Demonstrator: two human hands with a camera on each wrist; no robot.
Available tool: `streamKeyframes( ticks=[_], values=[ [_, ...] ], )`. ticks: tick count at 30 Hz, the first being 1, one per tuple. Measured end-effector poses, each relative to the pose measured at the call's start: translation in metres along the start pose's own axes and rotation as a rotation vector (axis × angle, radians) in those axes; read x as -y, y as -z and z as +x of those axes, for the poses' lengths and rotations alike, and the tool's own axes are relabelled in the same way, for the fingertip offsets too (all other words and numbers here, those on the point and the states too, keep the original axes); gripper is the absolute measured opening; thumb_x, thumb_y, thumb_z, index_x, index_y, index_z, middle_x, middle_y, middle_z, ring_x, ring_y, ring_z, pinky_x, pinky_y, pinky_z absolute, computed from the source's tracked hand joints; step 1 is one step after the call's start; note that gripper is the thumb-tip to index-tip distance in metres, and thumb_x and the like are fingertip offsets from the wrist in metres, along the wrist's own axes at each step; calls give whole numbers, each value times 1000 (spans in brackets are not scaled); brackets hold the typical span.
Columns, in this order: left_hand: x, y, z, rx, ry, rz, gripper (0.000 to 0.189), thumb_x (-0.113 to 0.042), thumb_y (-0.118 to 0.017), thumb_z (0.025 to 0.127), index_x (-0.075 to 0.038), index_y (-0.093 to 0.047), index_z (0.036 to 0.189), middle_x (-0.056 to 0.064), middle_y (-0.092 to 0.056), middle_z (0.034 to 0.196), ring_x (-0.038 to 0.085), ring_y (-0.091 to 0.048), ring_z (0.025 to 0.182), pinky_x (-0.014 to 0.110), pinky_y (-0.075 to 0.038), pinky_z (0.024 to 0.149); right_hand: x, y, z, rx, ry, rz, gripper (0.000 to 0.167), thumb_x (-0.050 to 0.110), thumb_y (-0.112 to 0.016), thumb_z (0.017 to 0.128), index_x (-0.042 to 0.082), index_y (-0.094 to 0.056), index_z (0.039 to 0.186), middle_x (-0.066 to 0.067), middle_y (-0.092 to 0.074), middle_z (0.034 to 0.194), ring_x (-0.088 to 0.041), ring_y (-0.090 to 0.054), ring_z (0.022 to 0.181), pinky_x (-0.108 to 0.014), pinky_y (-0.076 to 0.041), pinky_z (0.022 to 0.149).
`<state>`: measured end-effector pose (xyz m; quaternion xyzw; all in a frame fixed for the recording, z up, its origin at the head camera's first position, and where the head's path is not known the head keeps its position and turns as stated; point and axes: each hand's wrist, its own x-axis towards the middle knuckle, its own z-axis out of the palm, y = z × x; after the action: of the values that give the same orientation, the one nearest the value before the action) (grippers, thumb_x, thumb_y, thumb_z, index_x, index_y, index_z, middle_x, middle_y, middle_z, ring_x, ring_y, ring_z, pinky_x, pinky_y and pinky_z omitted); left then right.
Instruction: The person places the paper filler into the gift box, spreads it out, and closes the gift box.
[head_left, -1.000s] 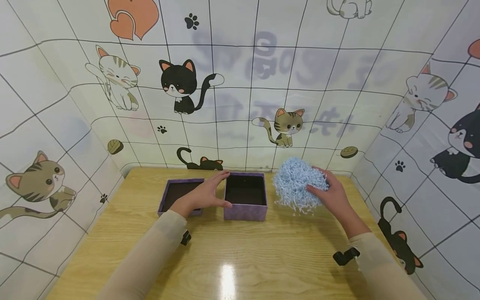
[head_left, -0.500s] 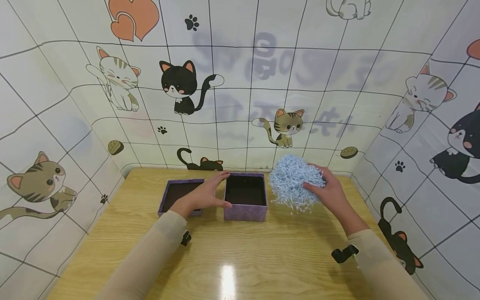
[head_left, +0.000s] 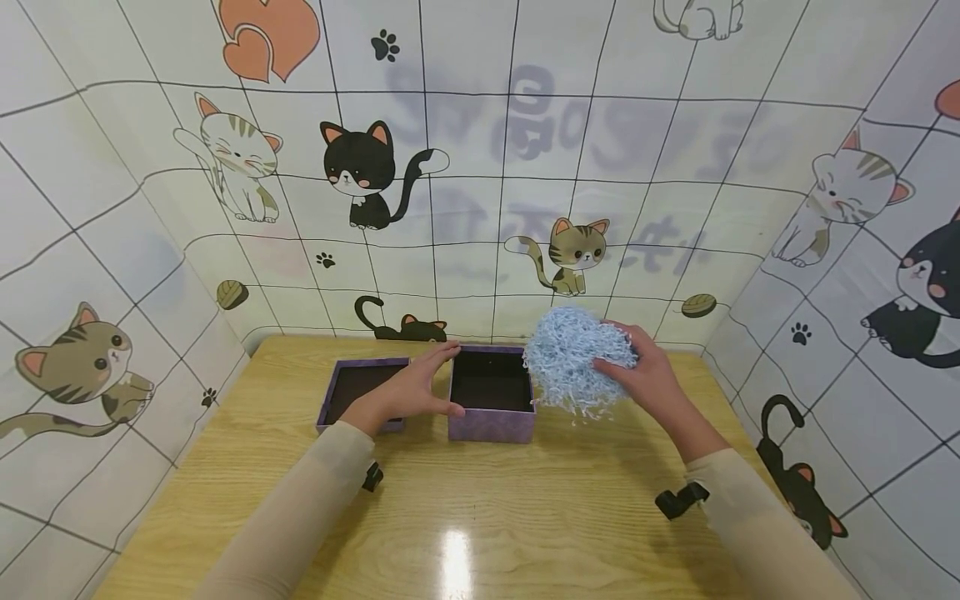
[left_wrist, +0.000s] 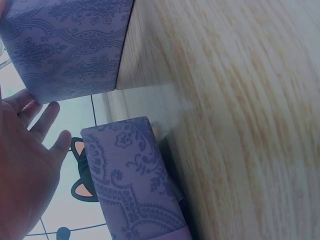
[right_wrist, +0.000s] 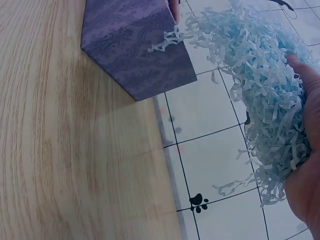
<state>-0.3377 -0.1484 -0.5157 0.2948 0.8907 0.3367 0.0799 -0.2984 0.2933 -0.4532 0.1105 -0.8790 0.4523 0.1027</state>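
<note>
A purple patterned box (head_left: 491,425) with a dark interior stands with its top uncovered on the table. My left hand (head_left: 411,385) holds it at the left side, thumb at the front corner and fingers at the back corner. In my right hand (head_left: 651,375) is a fluffy bundle of pale blue shredded paper (head_left: 573,358), gripped from its right side and lifted clear of the table. The bundle hangs by the box's right rim, its loose strands overlapping the box (right_wrist: 140,50) in the right wrist view. Behind the left forearm lies a shallower purple lid (head_left: 360,385), inside up, partly hidden.
The wooden table (head_left: 495,517) carries the box and lid near its back edge. Behind and at both sides rises a white gridded covering (head_left: 480,208) printed with cartoon cats. A black wrist strap mount (head_left: 681,502) shows under the right sleeve.
My right hand has moved left and slightly up with the shredded paper, bringing it from beside the box to its right rim. The left hand, box and lid have stayed put.
</note>
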Motion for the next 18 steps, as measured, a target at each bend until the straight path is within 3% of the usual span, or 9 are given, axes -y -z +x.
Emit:
streamKeyframes(
  ticks=[7, 14, 18],
  values=[
    [1, -1, 0, -6, -7, 2, 124, -71, -88, 85, -26, -21, 179, -9, -9, 185, 30, -11, 171, 74, -13, 130, 8, -9, 7, 23, 64, -9, 70, 24, -89, 98, 16, -59, 161, -11, -61, 146, -33, -59, 134, -54, -48, 110],
    [3, -2, 1, -3, 0, 2, 124, -73, -87, 84, -29, -20, 179, -10, -8, 185, 29, -11, 171, 73, -12, 130, 18, -19, 14, 71, 103, 51, 63, 21, -90, 97, 18, -65, 155, -7, -63, 139, -25, -61, 126, -31, -52, 101],
    [4, -1, 1, -1, 5, 1, 124, -73, -87, 84, -29, -20, 179, -10, -8, 185, 29, -11, 171, 73, -11, 130, 22, -26, 17, 92, 119, 66, 58, 19, -90, 97, 16, -67, 150, -5, -63, 138, -22, -61, 125, -30, -52, 102]
  ],
)
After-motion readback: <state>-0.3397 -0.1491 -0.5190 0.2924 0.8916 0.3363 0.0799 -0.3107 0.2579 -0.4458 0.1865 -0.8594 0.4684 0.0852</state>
